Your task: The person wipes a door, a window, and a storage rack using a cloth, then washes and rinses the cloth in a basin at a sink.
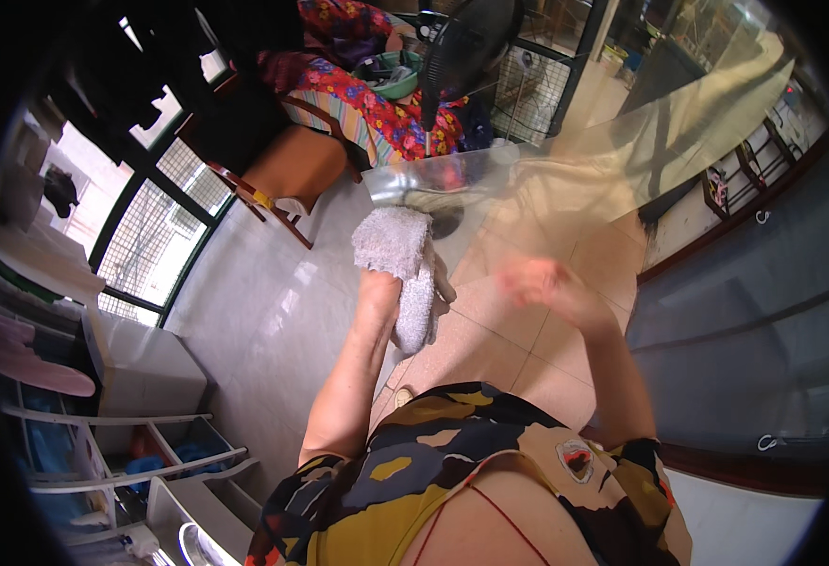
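My left hand is at the centre, mostly hidden by a fluffy light-grey cloth that wraps over it and hangs down beside the wrist. Darker grey, finger-like folds of fabric show at the cloth's right side. To the right, my right hand is raised over the floor tiles, blurred, its fingers loosely bent, with nothing visible in it. Just beyond both hands lies the near edge of a transparent sheet or pane, which carries reflections.
A wooden armchair with an orange-brown seat stands ahead left. Beyond is a black fan beside floral fabric and a green basin. White shelving is at lower left; a dark glossy panel with hooks is at right.
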